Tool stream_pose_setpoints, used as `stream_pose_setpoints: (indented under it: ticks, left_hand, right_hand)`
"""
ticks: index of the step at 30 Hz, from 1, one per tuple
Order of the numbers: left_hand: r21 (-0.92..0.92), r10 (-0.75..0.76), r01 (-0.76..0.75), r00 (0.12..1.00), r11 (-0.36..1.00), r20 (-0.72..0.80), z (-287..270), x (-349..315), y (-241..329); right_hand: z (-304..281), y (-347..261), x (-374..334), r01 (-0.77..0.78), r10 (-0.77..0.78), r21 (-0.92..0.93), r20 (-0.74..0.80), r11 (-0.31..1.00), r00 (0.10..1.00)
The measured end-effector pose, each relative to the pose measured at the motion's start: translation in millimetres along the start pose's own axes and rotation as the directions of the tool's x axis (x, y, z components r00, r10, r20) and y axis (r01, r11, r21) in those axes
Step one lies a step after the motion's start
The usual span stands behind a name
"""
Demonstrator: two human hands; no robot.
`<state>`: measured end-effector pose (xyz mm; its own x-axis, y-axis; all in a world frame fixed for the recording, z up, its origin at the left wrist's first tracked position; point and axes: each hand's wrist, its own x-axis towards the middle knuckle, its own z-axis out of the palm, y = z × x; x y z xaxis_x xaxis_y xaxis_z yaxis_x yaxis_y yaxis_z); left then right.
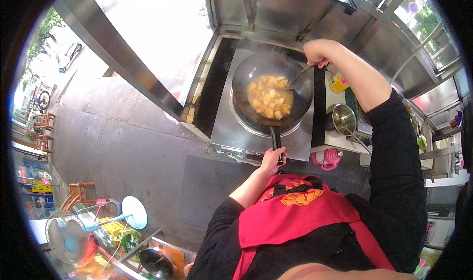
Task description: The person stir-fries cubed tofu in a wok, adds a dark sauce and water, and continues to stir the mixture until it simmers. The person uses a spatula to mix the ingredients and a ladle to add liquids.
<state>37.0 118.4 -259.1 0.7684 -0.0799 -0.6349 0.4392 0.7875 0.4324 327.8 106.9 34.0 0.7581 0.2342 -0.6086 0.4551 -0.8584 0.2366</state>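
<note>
A dark wok (241, 68) sits over the round burner of a steel stove (226, 127), with a little steam above it. Golden-brown chunks of food (268, 95) lie in sauce in its middle. My left hand (272, 160) is closed around the wok's black handle (276, 137) at the near side. Up at the right, my right hand (320, 52) grips the handle of a spatula (297, 77). The spatula slopes down into the wok, its dark blade at the right edge of the food.
Right of the stove stand a yellow-labelled bottle (338, 82) and a metal pot (343, 119) with a long handle. A pink jug (327, 158) is below them. A steel post (118, 48) slants at the left; fans (69, 236), bags and wooden stools (45, 121) are farther off.
</note>
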Motion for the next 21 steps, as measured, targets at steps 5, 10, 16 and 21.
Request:
stream_pose_setpoints:
  ticks: [5, 10, 16, 21]
  left_hand:
    - [-0.017, 0.005, -0.004, 1.0, 1.0, 0.026, -3.9, 4.8, -3.0]
    - [-0.013, 0.006, -0.006, 1.0, 1.0, 0.021, -4.4, 5.4, -2.5]
    - [-0.01, 0.013, -0.013, 1.0, 1.0, 0.027, -4.5, 5.3, -2.8]
    - [-0.005, 0.008, -0.008, 0.999, 1.0, 0.05, -4.4, 3.0, -1.9]
  right_hand:
    - [-6.6, -8.1, 9.9, -0.097, 0.097, -0.035, 0.009, 0.995, 0.995]
    - [-4.9, -20.8, -7.0, 0.025, -0.053, -0.24, -0.111, 0.97, 0.992]
    - [17.0, -12.5, -14.5, 0.098, -0.488, -0.662, -0.435, 0.743, 0.757]
    - [22.8, 8.1, -15.7, 0.058, -0.481, -0.69, -0.44, 0.722, 0.759]
